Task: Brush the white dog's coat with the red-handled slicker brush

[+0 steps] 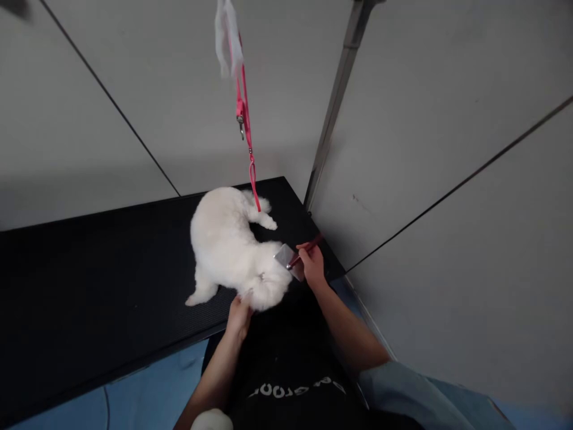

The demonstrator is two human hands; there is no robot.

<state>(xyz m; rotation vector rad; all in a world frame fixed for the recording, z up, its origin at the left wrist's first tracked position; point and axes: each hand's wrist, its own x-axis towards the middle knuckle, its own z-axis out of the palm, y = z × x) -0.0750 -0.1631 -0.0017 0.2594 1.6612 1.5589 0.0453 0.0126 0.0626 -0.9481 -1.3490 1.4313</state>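
A fluffy white dog (226,239) is on the black grooming table (111,286), its body curved and its head turned toward me. My left hand (239,313) grips the near side of the dog's head, with the fingertips partly hidden in the fur. In my right hand (313,263) is a slicker brush (284,255) with a dark red handle and a pale, square head. The brush head lies against or just over the fur on the right side of the dog's head; exact contact is unclear.
A pink leash (248,128) with a metal clip hangs above the dog, its lower loop reaching down by the legs. White cloth (228,39) is at its top. A metal post (333,107) rises at the table's far right corner, by grey walls. Blue floor (152,388) shows below.
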